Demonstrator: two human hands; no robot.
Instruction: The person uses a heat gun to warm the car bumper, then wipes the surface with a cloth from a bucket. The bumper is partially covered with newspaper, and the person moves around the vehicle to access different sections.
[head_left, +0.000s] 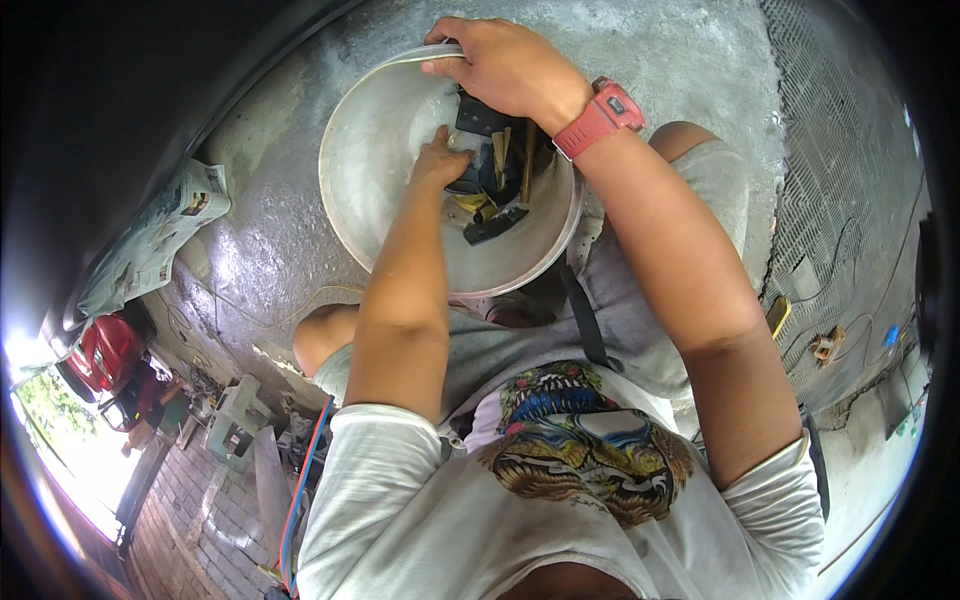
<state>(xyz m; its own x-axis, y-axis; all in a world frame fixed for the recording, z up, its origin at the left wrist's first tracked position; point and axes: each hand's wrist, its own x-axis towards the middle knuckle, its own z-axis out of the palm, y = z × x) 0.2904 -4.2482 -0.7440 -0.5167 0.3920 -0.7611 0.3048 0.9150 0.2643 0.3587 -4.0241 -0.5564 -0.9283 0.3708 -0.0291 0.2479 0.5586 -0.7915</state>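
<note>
A large whitish plastic bucket [375, 160] is tipped with its wide mouth toward me, between my knees. My right hand [505, 65], on the arm with the red wristwatch [608, 112], grips the bucket's far rim with the thumb inside. Reaching into the bucket, my left hand [440, 163] has its fingers apart beside several dark pieces. Among them are a black flat piece [480, 115], a dark flat scrap [496, 226] and light-brown strips [501, 155]. Whether my left fingertips touch the pieces or the bucket wall, I cannot tell.
Grey concrete floor [270, 210] surrounds the bucket. A sheet of newspaper [165, 235] lies at the left, near a red shiny object [105, 355] and a pale machine [237, 425]. Red and blue hoses [308, 475] run at lower left. Textured matting [815, 140] and thin cables are at right.
</note>
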